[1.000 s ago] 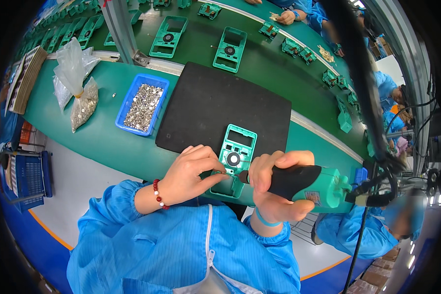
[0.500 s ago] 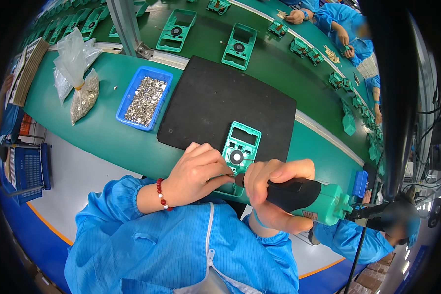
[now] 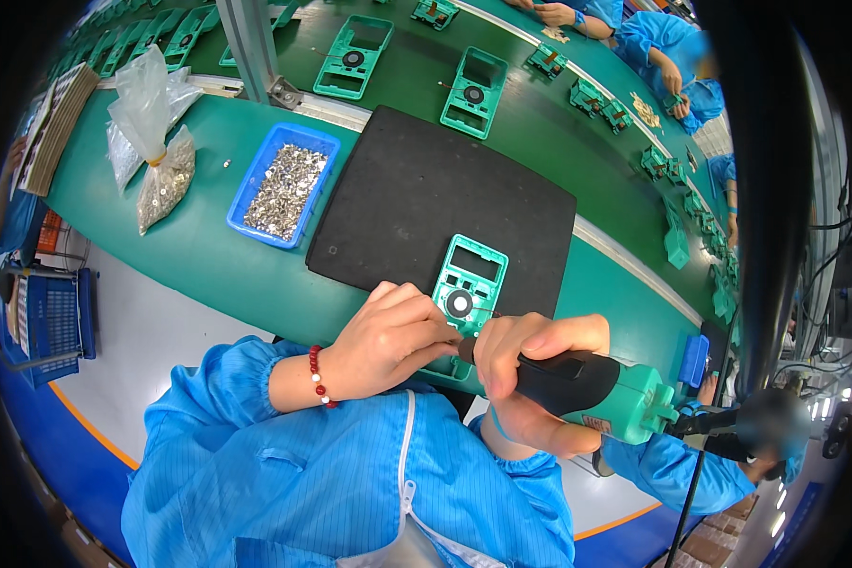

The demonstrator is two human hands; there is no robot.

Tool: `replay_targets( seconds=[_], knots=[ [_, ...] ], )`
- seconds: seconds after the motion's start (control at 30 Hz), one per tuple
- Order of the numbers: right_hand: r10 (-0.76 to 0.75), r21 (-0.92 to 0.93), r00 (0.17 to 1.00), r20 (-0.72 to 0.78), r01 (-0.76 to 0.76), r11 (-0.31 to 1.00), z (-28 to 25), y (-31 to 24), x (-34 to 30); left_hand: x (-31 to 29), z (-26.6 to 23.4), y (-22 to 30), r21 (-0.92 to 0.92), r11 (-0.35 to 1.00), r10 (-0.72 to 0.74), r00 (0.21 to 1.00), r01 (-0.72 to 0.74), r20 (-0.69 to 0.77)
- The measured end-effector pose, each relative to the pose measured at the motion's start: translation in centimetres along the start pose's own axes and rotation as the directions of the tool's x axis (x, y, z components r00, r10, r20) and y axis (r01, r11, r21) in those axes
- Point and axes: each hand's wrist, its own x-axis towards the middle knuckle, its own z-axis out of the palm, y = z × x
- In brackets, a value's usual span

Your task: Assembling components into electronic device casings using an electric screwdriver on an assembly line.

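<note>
My right hand point(image 3: 530, 369) is wrapped round a green and black electric screwdriver point(image 3: 577, 383). The tool lies nearly level, its dark nose pointing left toward the near end of a green plastic housing point(image 3: 484, 292). That housing rests on the front edge of a black mat point(image 3: 445, 189) and carries a round black part with a white centre point(image 3: 459, 303). At the screwdriver's nose my left hand point(image 3: 393, 331) is closed, thumb and fingertips pinched together; whatever they hold is too small or hidden. The housing's near end is partly covered by both hands.
Left of the mat stands a blue bin point(image 3: 324, 150) of small metal parts, beside a tied clear bag point(image 3: 166, 180) of similar pieces. Behind runs a green conveyor point(image 3: 402, 71) bearing more housings point(image 3: 473, 95). A dark post point(image 3: 767, 189) rises at right. Co-workers sit across and at right.
The view has shifted slightly, so most things appear a little further right. My hands and the screwdriver stay almost where they were at the housing's near end. A co-worker's hands opposite have moved.
</note>
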Motion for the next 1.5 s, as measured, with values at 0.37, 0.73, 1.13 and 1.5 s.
replay_targets(
  seconds=[0.37, 0.73, 1.13, 1.5],
  knots=[
    [0.09, -0.261, 0.952, -0.293, -0.17, 0.95, -0.5, 4.1, 0.3, -1.8, 1.6, -0.9, 0.317, 0.922, 0.15, 0.96, -0.223, 0.237],
    [0.054, -0.279, 0.963, -0.265, -0.13, 0.951, -1.8, 6.8, -0.6, -2.9, 2.5, -1.5, 0.432, 0.865, 0.149, 0.953, -0.254, 0.262],
    [0.194, -0.107, 0.954, -0.23, -0.223, 0.969, -1.4, 6.4, 0.1, -3.0, 2.9, -1.7, 0.426, 0.87, 0.152, 0.956, -0.249, 0.249],
    [0.202, -0.001, 0.951, -0.234, -0.208, 0.978, -2.9, 7.6, -1.6, -2.4, 2.7, -0.8, 0.394, 0.89, 0.133, 0.957, -0.229, 0.257]
  ],
)
